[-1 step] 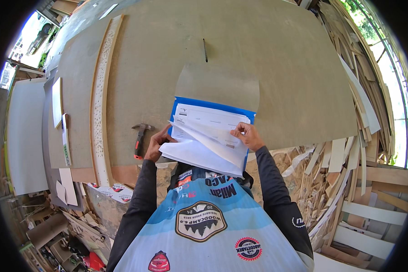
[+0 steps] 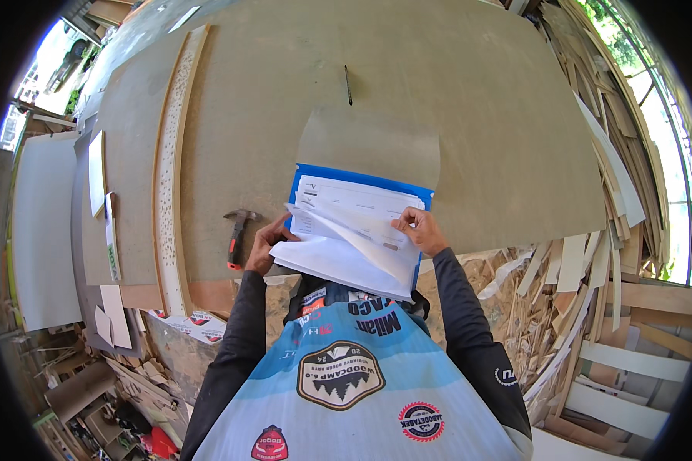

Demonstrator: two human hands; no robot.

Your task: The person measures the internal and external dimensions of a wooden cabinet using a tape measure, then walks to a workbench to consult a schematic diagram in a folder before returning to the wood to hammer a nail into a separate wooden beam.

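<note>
A stack of white printed papers (image 2: 354, 250) lies on a blue folder (image 2: 365, 177) at the near edge of the table, close to my body. Several upper sheets are lifted and curl toward me. My left hand (image 2: 267, 244) grips the left edge of the papers, its fingertips partly hidden behind them. On the other side, my right hand (image 2: 423, 230) is closed in a pinch at the right part of the sheets, thumb and forefinger together. Just left of my left hand lies a claw hammer (image 2: 237, 242) with a black and red handle.
A large grey-brown board (image 2: 469, 115) covers the table. A thin dark pen-like stick (image 2: 348, 86) lies beyond the folder. To the left runs a long narrow speckled strip (image 2: 169, 161). Wood offcuts (image 2: 577, 269) are piled at the right.
</note>
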